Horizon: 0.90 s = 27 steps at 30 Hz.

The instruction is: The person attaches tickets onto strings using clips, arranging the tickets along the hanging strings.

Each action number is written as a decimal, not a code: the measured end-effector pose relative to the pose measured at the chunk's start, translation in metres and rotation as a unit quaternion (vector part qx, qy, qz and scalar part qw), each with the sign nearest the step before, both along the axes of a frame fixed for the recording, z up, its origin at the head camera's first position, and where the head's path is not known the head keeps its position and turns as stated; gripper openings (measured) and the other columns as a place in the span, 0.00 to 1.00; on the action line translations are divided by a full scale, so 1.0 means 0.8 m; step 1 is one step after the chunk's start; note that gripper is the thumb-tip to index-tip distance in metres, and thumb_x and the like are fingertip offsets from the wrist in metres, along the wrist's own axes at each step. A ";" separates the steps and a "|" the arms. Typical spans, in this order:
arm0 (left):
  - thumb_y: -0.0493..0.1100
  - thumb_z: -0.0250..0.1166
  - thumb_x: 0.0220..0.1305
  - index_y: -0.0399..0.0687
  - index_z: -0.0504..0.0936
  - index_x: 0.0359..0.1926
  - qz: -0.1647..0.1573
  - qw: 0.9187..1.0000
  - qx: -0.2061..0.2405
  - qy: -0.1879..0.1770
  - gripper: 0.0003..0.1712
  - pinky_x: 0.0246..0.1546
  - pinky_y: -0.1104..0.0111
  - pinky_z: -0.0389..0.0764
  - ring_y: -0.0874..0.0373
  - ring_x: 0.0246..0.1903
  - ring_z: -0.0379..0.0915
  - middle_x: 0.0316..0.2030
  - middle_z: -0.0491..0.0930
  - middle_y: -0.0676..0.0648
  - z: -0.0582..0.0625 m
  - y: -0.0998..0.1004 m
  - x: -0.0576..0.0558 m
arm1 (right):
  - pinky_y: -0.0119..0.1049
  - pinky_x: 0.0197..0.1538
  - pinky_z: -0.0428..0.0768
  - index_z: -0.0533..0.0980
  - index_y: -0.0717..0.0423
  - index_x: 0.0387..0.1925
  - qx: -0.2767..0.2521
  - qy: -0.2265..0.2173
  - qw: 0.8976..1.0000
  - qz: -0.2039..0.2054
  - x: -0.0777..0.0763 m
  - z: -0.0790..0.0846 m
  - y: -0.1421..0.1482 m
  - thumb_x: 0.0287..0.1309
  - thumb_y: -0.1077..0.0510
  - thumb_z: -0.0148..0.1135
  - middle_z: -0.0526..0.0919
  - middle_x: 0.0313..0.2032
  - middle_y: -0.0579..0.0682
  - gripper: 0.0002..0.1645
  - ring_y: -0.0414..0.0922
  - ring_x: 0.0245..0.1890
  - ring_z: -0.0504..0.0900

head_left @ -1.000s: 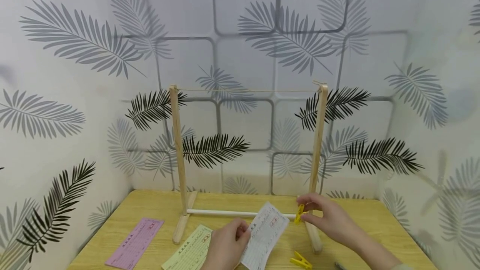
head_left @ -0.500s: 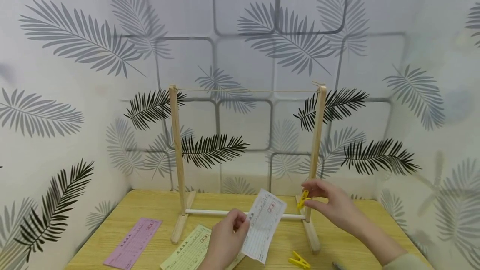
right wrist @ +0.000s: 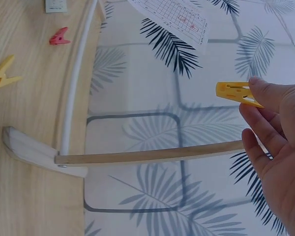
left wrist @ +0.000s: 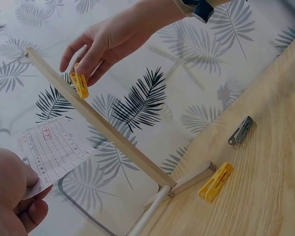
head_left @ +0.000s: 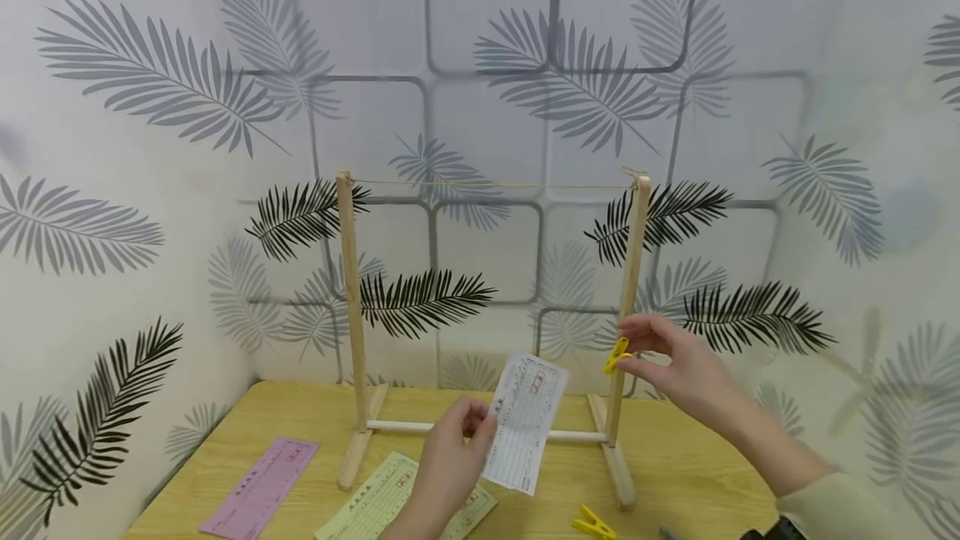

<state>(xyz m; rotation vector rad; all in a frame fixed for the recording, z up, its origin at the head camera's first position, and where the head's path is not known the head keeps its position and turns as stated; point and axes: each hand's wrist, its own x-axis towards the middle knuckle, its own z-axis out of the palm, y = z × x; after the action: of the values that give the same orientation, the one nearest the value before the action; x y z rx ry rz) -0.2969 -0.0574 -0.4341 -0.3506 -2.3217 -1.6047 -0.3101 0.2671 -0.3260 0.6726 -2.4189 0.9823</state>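
My left hand [head_left: 450, 457] pinches a white printed slip of paper [head_left: 527, 423] by its left edge, in front of the wooden stand's crossbar [head_left: 397, 426]. Between thumb and fingertips, my right hand [head_left: 678, 365] holds a yellow clothespin [head_left: 617, 355] beside the stand's right post [head_left: 633, 273]. In the right wrist view that clothespin [right wrist: 232, 92] is gripped by its handle end, jaws pointing away from the hand. A thin string [head_left: 487, 184] runs between the tops of the two posts, well above both hands.
A pink slip [head_left: 258, 490] and a pale yellow-green slip [head_left: 375, 498] lie on the table at left. Another yellow clothespin [head_left: 594, 522] lies near the right foot, a grey one [left wrist: 241, 131] farther right. A red one [right wrist: 59, 36] shows in the right wrist view.
Both hands have risen: the left lifts the white slip, and the right carries the yellow clothespin up and slightly right along the post. The slip has turned more upright.
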 end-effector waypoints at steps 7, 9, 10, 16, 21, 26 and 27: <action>0.42 0.69 0.80 0.50 0.84 0.44 0.007 1.000 0.025 0.004 0.03 0.38 0.66 0.77 0.58 0.36 0.76 0.33 0.81 0.53 0.018 0.007 -0.004 | 0.36 0.55 0.84 0.79 0.54 0.67 0.006 0.013 1.000 -0.007 0.000 0.034 0.000 0.72 0.59 0.76 0.88 0.55 0.47 0.26 0.49 0.56 0.88; 0.43 0.69 0.80 0.50 0.83 0.44 0.007 1.000 0.030 0.004 0.04 0.38 0.66 0.77 0.58 0.36 0.76 0.33 0.81 0.53 0.023 0.009 -0.004 | 0.36 0.55 0.84 0.78 0.55 0.67 0.012 0.012 1.000 -0.014 0.000 0.044 0.000 0.72 0.59 0.75 0.88 0.55 0.47 0.26 0.49 0.56 0.88; 0.43 0.69 0.80 0.50 0.83 0.43 0.004 0.999 0.035 0.005 0.04 0.38 0.66 0.77 0.57 0.36 0.75 0.33 0.81 0.53 0.025 0.011 -0.005 | 0.36 0.55 0.84 0.78 0.55 0.67 0.012 0.013 1.000 -0.015 0.001 0.048 0.000 0.72 0.59 0.75 0.88 0.55 0.47 0.26 0.49 0.57 0.88; 0.42 0.68 0.80 0.49 0.83 0.43 -0.002 0.999 0.043 0.019 0.04 0.38 0.66 0.77 0.57 0.38 0.76 0.34 0.82 0.53 0.033 0.018 -0.011 | 0.24 0.54 0.80 0.78 0.55 0.67 -0.005 0.012 1.000 -0.010 0.001 0.071 0.001 0.73 0.59 0.75 0.87 0.55 0.49 0.25 0.50 0.59 0.87; 0.41 0.67 0.81 0.49 0.83 0.44 -0.005 0.998 0.053 0.028 0.03 0.38 0.66 0.78 0.57 0.39 0.76 0.34 0.83 0.53 0.039 0.025 -0.015 | 0.23 0.54 0.79 0.76 0.57 0.68 -0.012 0.020 1.000 -0.004 0.000 0.092 0.002 0.74 0.59 0.74 0.85 0.57 0.51 0.26 0.43 0.57 0.87; 0.40 0.67 0.81 0.48 0.84 0.45 -0.013 0.997 0.074 0.030 0.03 0.39 0.67 0.79 0.56 0.40 0.76 0.36 0.83 0.52 0.048 0.037 -0.019 | 0.23 0.52 0.81 0.76 0.58 0.68 -0.022 0.047 0.999 0.014 -0.001 0.113 0.004 0.74 0.63 0.72 0.83 0.58 0.52 0.25 0.34 0.55 0.85; 0.40 0.67 0.81 0.48 0.84 0.45 -0.013 0.997 0.075 0.031 0.02 0.39 0.67 0.79 0.56 0.40 0.76 0.36 0.83 0.52 0.050 0.039 -0.019 | 0.22 0.52 0.81 0.75 0.58 0.67 -0.024 0.054 0.998 0.016 -0.002 0.116 0.005 0.74 0.64 0.72 0.82 0.58 0.52 0.25 0.33 0.55 0.84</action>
<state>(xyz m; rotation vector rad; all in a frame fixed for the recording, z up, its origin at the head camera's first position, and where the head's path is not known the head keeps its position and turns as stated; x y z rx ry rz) -0.3124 -0.0262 -0.3942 -0.3902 -2.1441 -1.7435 -0.3120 0.2707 -0.2329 0.7303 -2.2910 0.9865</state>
